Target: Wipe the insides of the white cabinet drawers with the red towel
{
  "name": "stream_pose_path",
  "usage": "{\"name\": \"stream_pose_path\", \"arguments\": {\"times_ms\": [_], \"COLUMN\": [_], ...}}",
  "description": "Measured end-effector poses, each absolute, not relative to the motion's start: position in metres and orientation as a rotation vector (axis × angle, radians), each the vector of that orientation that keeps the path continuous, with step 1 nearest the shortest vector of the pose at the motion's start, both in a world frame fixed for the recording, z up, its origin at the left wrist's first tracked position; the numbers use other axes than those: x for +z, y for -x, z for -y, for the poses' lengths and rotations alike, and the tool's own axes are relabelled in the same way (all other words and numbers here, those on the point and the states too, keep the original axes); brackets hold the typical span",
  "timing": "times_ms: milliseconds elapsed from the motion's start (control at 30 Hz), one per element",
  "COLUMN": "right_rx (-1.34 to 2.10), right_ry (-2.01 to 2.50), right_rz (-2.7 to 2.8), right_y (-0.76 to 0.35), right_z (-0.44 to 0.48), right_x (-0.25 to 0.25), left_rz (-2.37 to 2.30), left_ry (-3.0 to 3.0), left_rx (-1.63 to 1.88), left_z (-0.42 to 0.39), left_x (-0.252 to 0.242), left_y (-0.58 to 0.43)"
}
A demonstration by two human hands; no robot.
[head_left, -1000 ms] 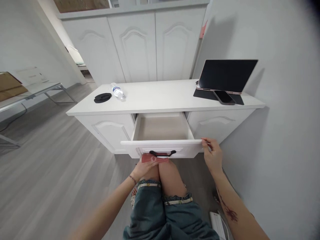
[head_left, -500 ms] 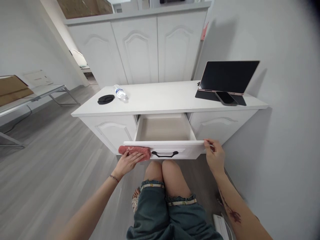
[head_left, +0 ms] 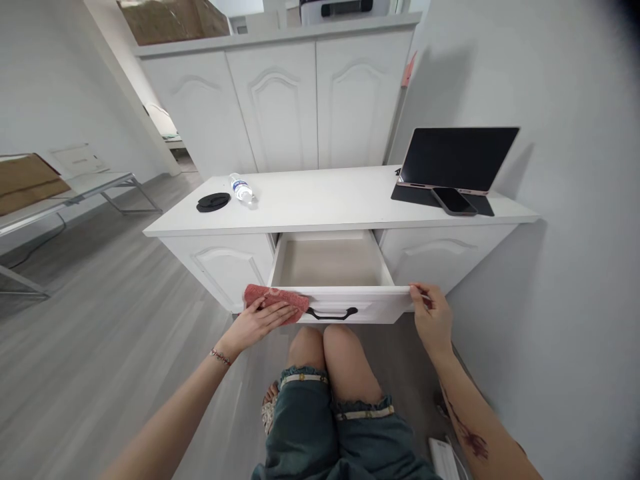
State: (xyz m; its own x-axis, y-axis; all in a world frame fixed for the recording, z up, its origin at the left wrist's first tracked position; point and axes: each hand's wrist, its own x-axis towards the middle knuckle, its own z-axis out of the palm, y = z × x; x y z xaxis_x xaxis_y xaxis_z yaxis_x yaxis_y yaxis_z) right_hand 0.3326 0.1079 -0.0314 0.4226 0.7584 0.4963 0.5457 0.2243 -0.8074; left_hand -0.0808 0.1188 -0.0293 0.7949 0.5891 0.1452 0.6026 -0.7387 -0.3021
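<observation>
The pink cloth (head_left: 277,298) lies under the flat left hand (head_left: 255,323) on the drawer front (head_left: 380,308); right hand (head_left: 431,320) pinches its right corner.

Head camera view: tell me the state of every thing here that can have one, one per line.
drawer, pulled open.
red cloth, pressed flat on the drawer's front edge.
left hand, open, flat on the red cloth.
right hand, gripping the drawer front's right end.
tablet, propped up, screen dark.
phone, lying flat, screen dark.
water bottle, lying on its side.
low cabinet doors, shut.
tall cupboard doors, shut.
</observation>
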Motion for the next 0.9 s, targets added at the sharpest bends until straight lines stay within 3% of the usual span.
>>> {"name": "stream_pose_path", "arguments": {"times_ms": [200,567,900], "right_rx": [0.194,0.224,0.199], "right_ry": [1.450,1.435,1.446], "right_rz": [1.213,1.264,1.277], "right_y": [-0.331,-0.334,-0.334], "right_z": [-0.109,-0.108,-0.108], "right_x": [-0.033,-0.030,-0.028], "left_rz": [0.786,0.736,0.746], "left_ry": [2.757,2.878,2.833], "left_rx": [-0.163,-0.215,-0.253], "left_z": [-0.122,-0.120,-0.115], "left_x": [0.002,-0.033,-0.029], "left_y": [0.048,-0.032,-0.064]}}
